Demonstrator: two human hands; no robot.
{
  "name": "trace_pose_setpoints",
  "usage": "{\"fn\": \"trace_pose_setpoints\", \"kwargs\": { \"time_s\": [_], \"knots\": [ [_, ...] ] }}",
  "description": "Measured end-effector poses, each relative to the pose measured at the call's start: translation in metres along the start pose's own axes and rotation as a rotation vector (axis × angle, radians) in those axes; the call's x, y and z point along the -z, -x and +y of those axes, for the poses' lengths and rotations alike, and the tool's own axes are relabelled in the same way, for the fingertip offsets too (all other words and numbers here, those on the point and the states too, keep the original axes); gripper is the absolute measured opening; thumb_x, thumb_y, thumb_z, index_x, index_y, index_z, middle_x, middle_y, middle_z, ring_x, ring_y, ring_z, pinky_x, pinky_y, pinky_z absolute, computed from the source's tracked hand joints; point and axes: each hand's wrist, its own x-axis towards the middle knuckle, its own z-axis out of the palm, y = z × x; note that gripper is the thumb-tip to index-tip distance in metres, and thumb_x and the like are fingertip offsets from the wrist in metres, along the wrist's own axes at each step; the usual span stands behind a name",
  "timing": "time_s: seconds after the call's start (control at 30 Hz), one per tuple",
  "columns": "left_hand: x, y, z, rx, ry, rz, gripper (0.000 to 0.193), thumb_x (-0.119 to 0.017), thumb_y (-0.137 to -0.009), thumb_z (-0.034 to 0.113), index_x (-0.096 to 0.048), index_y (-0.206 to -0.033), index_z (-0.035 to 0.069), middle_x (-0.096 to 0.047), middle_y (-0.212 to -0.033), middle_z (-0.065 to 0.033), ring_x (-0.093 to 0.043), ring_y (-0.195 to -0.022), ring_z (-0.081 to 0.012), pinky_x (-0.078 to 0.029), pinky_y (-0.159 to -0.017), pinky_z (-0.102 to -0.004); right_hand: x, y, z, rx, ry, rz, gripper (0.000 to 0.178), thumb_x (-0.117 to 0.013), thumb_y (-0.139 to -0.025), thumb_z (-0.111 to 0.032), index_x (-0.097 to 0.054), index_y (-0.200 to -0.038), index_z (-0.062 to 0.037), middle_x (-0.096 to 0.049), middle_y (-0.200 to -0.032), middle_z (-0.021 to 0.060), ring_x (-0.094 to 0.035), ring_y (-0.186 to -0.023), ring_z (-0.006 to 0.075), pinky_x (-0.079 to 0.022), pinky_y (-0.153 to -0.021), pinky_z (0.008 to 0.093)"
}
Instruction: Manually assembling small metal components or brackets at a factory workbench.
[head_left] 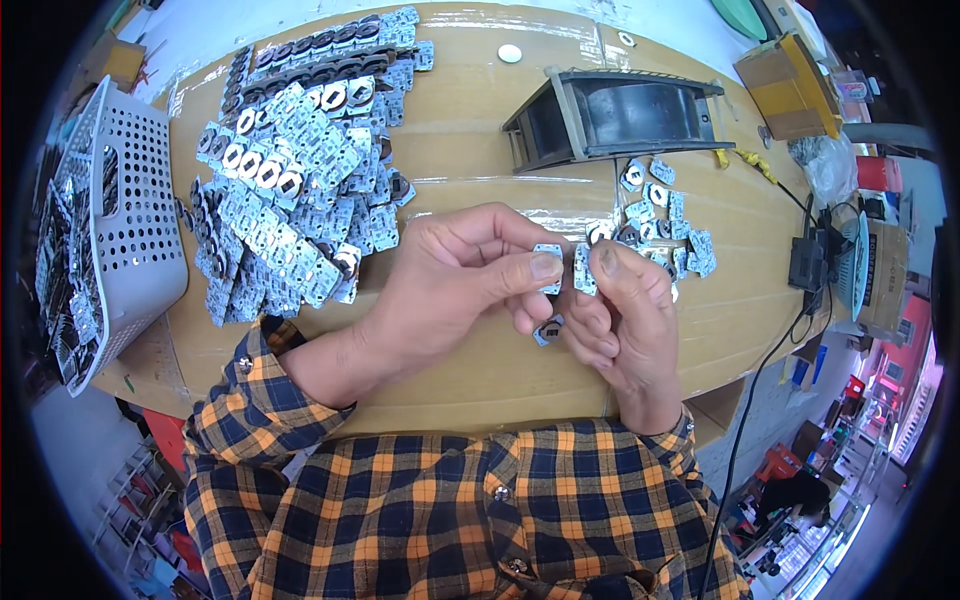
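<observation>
Over the middle of the cardboard-covered table (pixel 460 385), my two hands are close together. My left hand (pixel 450 265) pinches a small white circuit board (pixel 548 268) between thumb and fingers. Right beside it, my right hand (pixel 632 310) grips another small circuit board (pixel 584 270); a narrow gap shows between the two pieces. Beneath my fingers lies one more small board with a dark centre (pixel 548 331), partly covered. A loose group of small boards (pixel 645 212), some with round parts, is scattered just beyond my right hand.
A big heap of joined circuit boards (pixel 290 200) covers the left side. Left of it stands a grey perforated basket (pixel 140 200) full of boards. A black-framed fan (pixel 620 115) sits at the back, with a cable on the right. A cardboard box (pixel 790 85) stands at the far right.
</observation>
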Motion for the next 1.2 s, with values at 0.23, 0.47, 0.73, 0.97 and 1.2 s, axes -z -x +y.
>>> {"fn": "trace_pose_setpoints", "kwargs": {
  "time_s": [0.23, 0.47, 0.73, 0.97, 1.2],
  "knots": [
    [-0.002, 0.000, 0.000, -0.441, -0.592, -0.011, 0.021, -0.059, -0.089, -0.007, -0.064, -0.110, -0.007, -0.063, -0.095, -0.0101, -0.066, -0.078, -0.0118, -0.055, -0.066, -0.0221, 0.000, 0.001, 0.005, 0.221, 0.386, 0.147, 0.032, -0.048, -0.102, -0.023, -0.047, -0.075, -0.0065, -0.042, -0.054, -0.0027, -0.033, -0.039, 0.0028, -0.025, -0.036, 0.0194],
    [-0.010, -0.004, -0.009, -0.580, -0.692, 0.174, 0.016, -0.066, -0.078, -0.008, -0.067, -0.093, -0.002, -0.061, -0.076, -0.0070, -0.060, -0.064, -0.0111, -0.045, -0.054, -0.0239, 0.001, 0.000, 0.003, 0.228, 0.419, 0.116, 0.034, -0.048, -0.103, -0.023, -0.047, -0.073, -0.0067, -0.042, -0.054, -0.0039, -0.033, -0.040, 0.0024, -0.025, -0.037, 0.0193],
    [-0.012, -0.001, -0.008, -0.446, -0.460, 0.173, 0.015, -0.057, -0.089, -0.010, -0.064, -0.102, -0.007, -0.063, -0.097, -0.0109, -0.066, -0.079, -0.0134, -0.057, -0.068, -0.0238, 0.000, 0.001, 0.005, 0.213, 0.346, 0.134, 0.032, -0.050, -0.102, -0.022, -0.051, -0.074, -0.0045, -0.044, -0.056, -0.0032, -0.035, -0.042, 0.0022, -0.026, -0.038, 0.0193],
    [-0.007, 0.000, 0.012, -0.722, -1.038, -0.037, 0.012, -0.059, -0.089, -0.008, -0.066, -0.097, -0.003, -0.067, -0.090, -0.0081, -0.065, -0.075, -0.0115, -0.054, -0.066, -0.0235, 0.001, 0.004, 0.006, 0.282, 0.470, 0.250, 0.031, -0.052, -0.101, -0.019, -0.049, -0.072, -0.0057, -0.044, -0.055, -0.0034, -0.037, -0.042, 0.0043, -0.028, -0.039, 0.0206],
    [-0.006, 0.001, 0.000, -0.285, -0.484, 0.027, 0.017, -0.061, -0.091, -0.001, -0.066, -0.107, -0.005, -0.069, -0.089, -0.0087, -0.067, -0.077, -0.0114, -0.056, -0.067, -0.0230, 0.009, 0.009, 0.000, 0.710, 1.367, 0.408, 0.022, -0.053, -0.099, -0.012, -0.058, -0.080, -0.0009, -0.052, -0.063, -0.0008, -0.042, -0.053, 0.0048, -0.031, -0.050, 0.0217]
  ]
}}
